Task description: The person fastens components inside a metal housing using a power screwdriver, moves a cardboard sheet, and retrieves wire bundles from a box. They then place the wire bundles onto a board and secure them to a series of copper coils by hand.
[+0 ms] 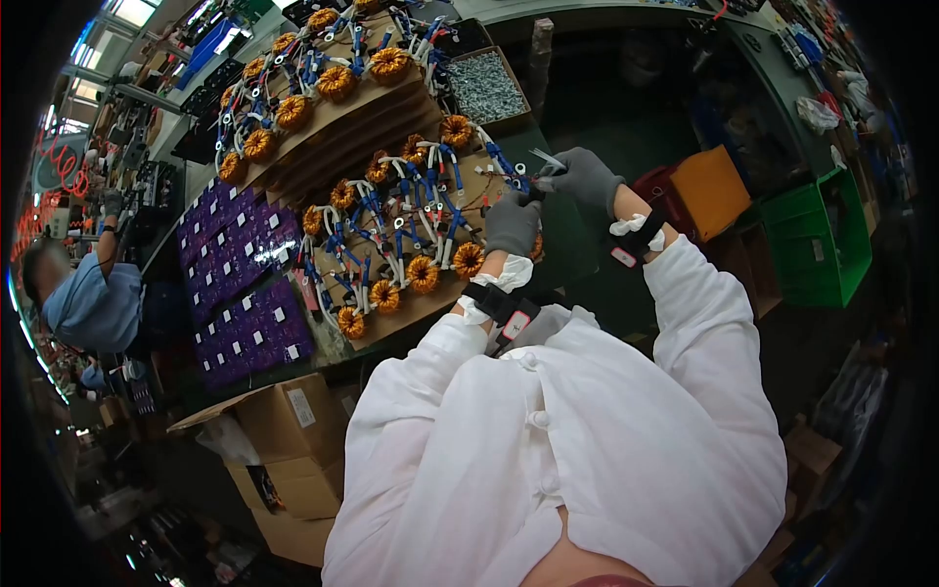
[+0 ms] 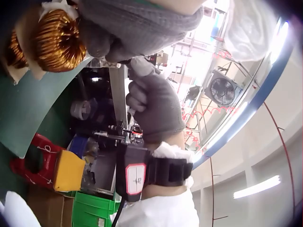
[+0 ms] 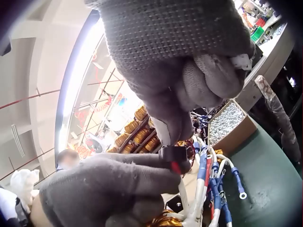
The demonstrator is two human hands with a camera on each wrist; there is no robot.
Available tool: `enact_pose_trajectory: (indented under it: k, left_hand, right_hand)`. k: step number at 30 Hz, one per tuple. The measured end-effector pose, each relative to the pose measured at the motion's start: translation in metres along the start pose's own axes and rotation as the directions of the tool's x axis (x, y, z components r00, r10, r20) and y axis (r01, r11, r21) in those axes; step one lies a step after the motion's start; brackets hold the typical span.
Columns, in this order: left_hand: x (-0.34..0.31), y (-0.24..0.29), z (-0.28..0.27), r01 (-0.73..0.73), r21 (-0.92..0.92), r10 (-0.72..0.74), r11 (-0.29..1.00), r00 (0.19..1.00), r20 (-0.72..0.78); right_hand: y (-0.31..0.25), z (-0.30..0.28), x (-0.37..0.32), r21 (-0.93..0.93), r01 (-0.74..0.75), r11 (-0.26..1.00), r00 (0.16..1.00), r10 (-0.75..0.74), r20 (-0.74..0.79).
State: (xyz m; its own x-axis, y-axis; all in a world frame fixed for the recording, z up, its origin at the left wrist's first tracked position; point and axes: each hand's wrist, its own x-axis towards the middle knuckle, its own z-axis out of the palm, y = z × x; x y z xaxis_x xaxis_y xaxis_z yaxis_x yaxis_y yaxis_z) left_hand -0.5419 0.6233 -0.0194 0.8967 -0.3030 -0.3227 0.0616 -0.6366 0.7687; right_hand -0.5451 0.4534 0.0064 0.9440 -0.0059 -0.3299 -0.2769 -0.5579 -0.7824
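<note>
The left hand (image 1: 511,223), in a grey knit glove, had its grip closed on a small black plug (image 3: 175,155), pinched between thumb and forefinger. The plug was blocky and smooth, and a red lead (image 3: 176,168) left its underside. In the right wrist view its long axis seemed to lie about level, but which end was the front could not be told.

The right hand (image 1: 587,178), gloved alike, was clenched on a thin pale strip (image 1: 544,157) that slanted out over the tray's right corner.

Both hands met at the right edge of the cardboard tray (image 1: 442,298). On the tray lay ring-shaped coils (image 1: 423,274) of ribbed copper wire, with white and blue sleeved leads (image 1: 406,196). Behind the tray stood a box of shiny screws (image 1: 486,86). Under the tray lay the green bench (image 3: 270,189).
</note>
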Motion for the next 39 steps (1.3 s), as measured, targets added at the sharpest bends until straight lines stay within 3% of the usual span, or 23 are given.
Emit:
enact_pose_trajectory:
  k: [2, 4, 5, 7, 8, 10, 12, 14, 16, 17, 18, 19, 20, 21, 22, 25, 31, 35, 39]
  left_hand:
    - [0.003, -0.005, 0.003, -0.018, 0.004, 0.018, 1.000, 1.000, -0.014]
    - [0.005, -0.010, 0.004, -0.059, -0.005, 0.058, 0.998, 0.998, -0.035]
    - [0.007, -0.014, 0.005, -0.059, -0.005, 0.059, 0.998, 0.998, -0.035]
    - [0.010, -0.025, 0.006, -0.012, -0.305, 0.034, 0.952, 0.997, 0.068]
    - [0.004, -0.022, 0.000, -0.012, -0.305, 0.034, 0.952, 0.997, 0.067]
    - [-0.013, -0.006, -0.016, 0.110, -0.547, 0.064, 0.830, 0.955, 0.288]
    - [-0.017, 0.006, -0.022, 0.162, -0.616, 0.056, 0.771, 0.946, 0.318]
    - [-0.017, 0.006, -0.023, 0.214, -0.681, 0.049, 0.700, 0.937, 0.345]
    - [-0.013, 0.002, -0.023, 0.284, -0.737, 0.007, 0.614, 0.931, 0.365]
    - [-0.010, -0.006, -0.016, 0.283, -0.737, 0.008, 0.614, 0.931, 0.364]
    - [-0.008, -0.014, -0.004, 0.049, -0.686, 0.124, 0.726, 0.972, 0.200]
    - [-0.004, -0.024, 0.006, -0.184, -0.583, 0.261, 0.791, 0.964, 0.050]
    - [-0.003, -0.023, 0.007, -0.182, -0.583, 0.261, 0.792, 0.964, 0.054]
    - [0.000, -0.023, 0.007, -0.091, -0.587, 0.178, 0.805, 0.980, 0.094]
    - [0.001, -0.023, 0.008, 0.001, -0.587, 0.095, 0.809, 0.987, 0.132]
    - [-0.005, -0.004, -0.005, 0.095, -0.604, 0.016, 0.791, 0.984, 0.176]
    - [-0.003, -0.008, 0.003, 0.018, -0.563, 0.043, 0.826, 0.995, 0.095]
    - [-0.001, -0.007, 0.003, 0.043, -0.581, 0.007, 0.812, 0.996, 0.084]
    - [0.000, -0.004, 0.000, 0.082, -0.567, -0.022, 0.820, 0.993, 0.113]
  right_hand:
    - [-0.003, 0.010, -0.003, 0.044, 0.025, 0.999, 0.999, -0.023, -0.033]
    - [-0.007, 0.020, -0.006, -0.085, 0.065, 0.994, 0.987, -0.076, -0.138]
    - [-0.007, 0.021, -0.008, 0.038, 0.026, 0.999, 0.990, -0.020, -0.140]
    - [0.006, 0.027, -0.002, 0.102, 0.011, 0.995, 0.989, 0.004, -0.145]
    - [0.011, 0.029, 0.001, 0.164, -0.006, 0.986, 0.988, 0.031, -0.149]
    - [0.009, 0.030, -0.001, 0.231, -0.023, 0.973, 0.986, 0.060, -0.154]
    - [0.000, 0.029, -0.006, 0.295, -0.039, 0.955, 0.984, 0.088, -0.155]
    - [-0.012, 0.027, -0.010, 0.527, -0.174, 0.832, 0.966, 0.249, -0.073]
    - [0.006, 0.019, -0.003, 0.564, -0.208, 0.799, 0.969, 0.247, 0.007]
    - [0.012, 0.016, 0.000, 0.599, -0.244, 0.763, 0.966, 0.244, 0.082]
    - [0.011, 0.017, 0.000, 0.600, -0.242, 0.762, 0.966, 0.244, 0.081]
    - [0.010, 0.019, 0.000, 0.592, -0.202, 0.780, 0.974, 0.225, 0.036]
    - [0.011, 0.020, -0.002, 0.582, -0.164, 0.796, 0.978, 0.207, -0.007]
    - [0.010, 0.019, -0.003, 0.584, -0.166, 0.795, 0.978, 0.210, -0.008]
    - [0.009, 0.018, -0.004, 0.623, -0.188, 0.759, 0.977, 0.211, 0.038]
    - [0.009, 0.013, -0.006, 0.687, -0.237, 0.687, 0.970, 0.207, 0.128]
    - [0.016, 0.009, -0.003, 0.721, -0.305, 0.622, 0.952, 0.226, 0.208]
    - [0.016, 0.004, -0.002, 0.746, -0.335, 0.575, 0.942, 0.186, 0.279]
    - [0.016, 0.002, 0.001, 0.706, -0.328, 0.628, 0.944, 0.190, 0.269]
